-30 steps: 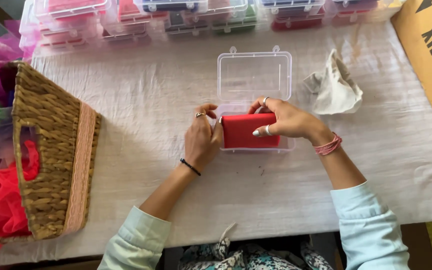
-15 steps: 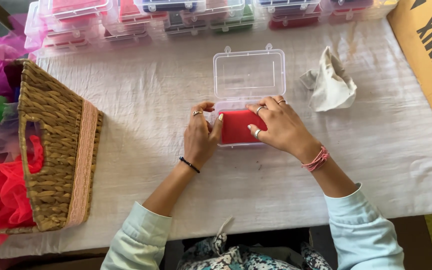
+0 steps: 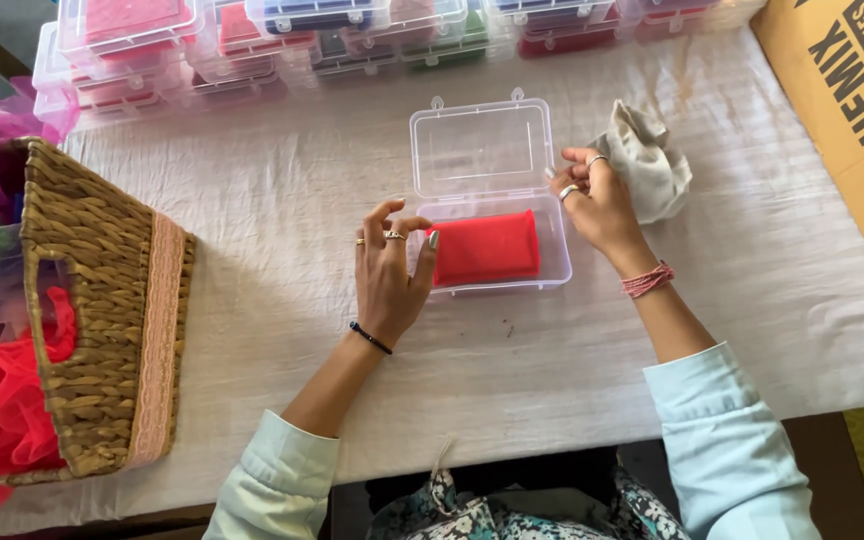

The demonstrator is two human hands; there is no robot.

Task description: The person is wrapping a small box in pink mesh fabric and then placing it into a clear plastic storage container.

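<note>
Right hand [image 3: 600,205] has left the folded red cloth [image 3: 485,247] for the lid's [image 3: 482,148] edge.

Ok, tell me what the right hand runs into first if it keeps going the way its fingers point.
The right hand points up and to the right, its fingertips at the edge of the crumpled beige cloth. That cloth comes first; they look already in contact, though depth is hard to judge.
</note>
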